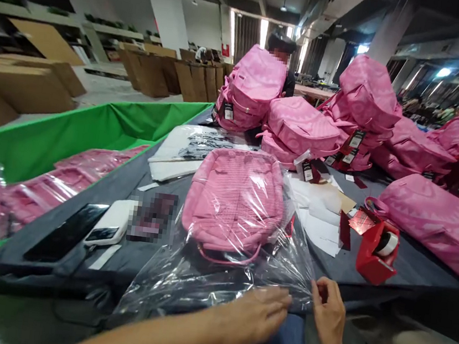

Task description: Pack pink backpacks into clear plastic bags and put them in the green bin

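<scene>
A pink backpack [236, 201] lies flat on the dark-covered table inside a clear plastic bag [215, 285]. The bag's loose end spreads toward me over the table's front edge. My right hand [327, 312] pinches the right corner of that loose end between thumb and fingers. Across the plastic, just left of it, reaches my left hand [260, 312], slightly blurred, its fingers extended and laid on the film.
Right of the bag stands a red tape dispenser [378, 252]. Tagged pink backpacks [302, 125] are piled behind. A white power bank [112, 224] and a black phone [67, 233] lie left. Beyond them, a green-lined bin [92, 127] holds bagged backpacks. A person stands behind the pile.
</scene>
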A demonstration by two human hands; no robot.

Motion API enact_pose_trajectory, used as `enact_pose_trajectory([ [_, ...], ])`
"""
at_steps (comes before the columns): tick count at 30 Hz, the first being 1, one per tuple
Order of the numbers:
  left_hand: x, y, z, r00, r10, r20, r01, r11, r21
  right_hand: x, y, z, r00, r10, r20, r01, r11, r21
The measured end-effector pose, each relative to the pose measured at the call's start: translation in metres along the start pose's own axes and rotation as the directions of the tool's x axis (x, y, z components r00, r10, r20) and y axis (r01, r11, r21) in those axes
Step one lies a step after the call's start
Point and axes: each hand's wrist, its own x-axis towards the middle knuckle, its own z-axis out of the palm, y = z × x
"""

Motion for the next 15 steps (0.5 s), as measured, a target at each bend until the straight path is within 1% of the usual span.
enact_pose_trajectory([
  [1,-0.031,0.005,-0.013,0.989,0.125,-0.083,-0.129,0.991,-0.034,-0.008,0.002,0.000,1.000,0.011,0.018,-0.011,1.000,0.005],
  [2,-0.060,0.005,-0.026,0.972,0.152,-0.177,-0.158,0.987,-0.018,-0.015,0.002,0.000,0.999,0.012,0.042,-0.012,1.000,0.016],
  [3,-0.086,0.001,-0.037,0.964,0.063,-0.258,-0.053,0.998,0.044,-0.021,0.001,0.000,0.997,0.010,0.073,-0.013,0.999,0.037],
  [4,-0.108,-0.008,-0.047,0.942,-0.128,-0.309,0.172,0.978,0.120,-0.026,-0.001,0.001,0.993,0.020,0.113,-0.028,0.997,0.068],
  [5,-0.128,-0.019,-0.054,0.881,-0.328,-0.342,0.405,0.896,0.184,-0.030,-0.004,0.001,0.986,0.060,0.158,-0.078,0.991,0.108],
  [6,-0.144,-0.032,-0.059,0.785,-0.503,-0.363,0.597,0.771,0.223,-0.032,-0.006,0.002,0.971,0.138,0.198,-0.170,0.974,0.153],
  [7,-0.159,-0.043,-0.062,0.678,-0.635,-0.370,0.730,0.643,0.233,-0.033,-0.007,0.002,0.944,0.246,0.222,-0.291,0.935,0.201],
  [8,-0.171,-0.053,-0.064,0.569,-0.730,-0.379,0.821,0.534,0.203,-0.032,-0.008,0.002,0.905,0.364,0.219,-0.413,0.877,0.246],
  [9,-0.182,-0.060,-0.065,0.471,-0.800,-0.372,0.881,0.449,0.151,-0.032,-0.007,0.002,0.860,0.474,0.187,-0.509,0.813,0.283],
  [10,-0.192,-0.063,-0.066,0.395,-0.846,-0.357,0.916,0.393,0.083,-0.030,-0.006,0.001,0.822,0.554,0.132,-0.565,0.767,0.303],
  [11,-0.201,-0.063,-0.067,0.345,-0.876,-0.336,0.932,0.361,0.016,-0.029,-0.004,-0.001,0.802,0.593,0.071,-0.585,0.755,0.295],
  [12,-0.209,-0.059,-0.067,0.307,-0.900,-0.310,0.942,0.335,-0.038,-0.028,-0.003,-0.002,0.803,0.595,0.022,-0.580,0.774,0.255],
  [13,-0.217,-0.054,-0.068,0.264,-0.921,-0.285,0.951,0.298,-0.080,-0.027,-0.003,-0.005,0.819,0.574,0.002,-0.564,0.803,0.194],
  [15,-0.229,-0.040,-0.069,0.145,-0.966,-0.212,0.970,0.181,-0.159,-0.028,-0.004,-0.009,0.848,0.529,0.042,-0.531,0.842,0.097],
])
